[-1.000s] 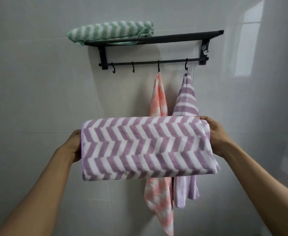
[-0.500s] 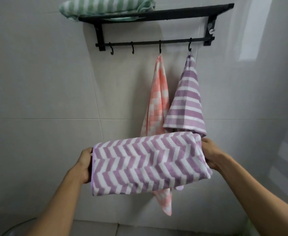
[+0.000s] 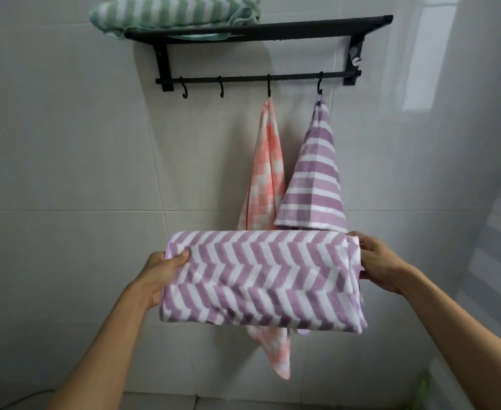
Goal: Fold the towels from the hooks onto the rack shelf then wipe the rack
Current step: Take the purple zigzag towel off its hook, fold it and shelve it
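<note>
A purple-and-white chevron towel (image 3: 261,279), folded into a wide band, hangs stretched between my hands in front of the wall. My left hand (image 3: 162,269) grips its left end, thumb on the front. My right hand (image 3: 375,261) grips its right end. Above, a black wall rack (image 3: 302,28) carries a folded green-and-white chevron towel (image 3: 175,11) on the left part of its shelf. From the rack's hook rail hang an orange checked towel (image 3: 267,173) and a purple striped towel (image 3: 317,179), their lower parts hidden behind the held towel.
Two bare hooks (image 3: 201,88) sit at the left of the rail. Grey wall tiles (image 3: 65,158) lie behind everything, and a glossy side wall (image 3: 486,143) stands at the right. The floor edge shows at the bottom.
The held towel has dropped from just below the hooks to lower in front of me, and its band looks narrower. My left thumb has come round onto the towel's front.
</note>
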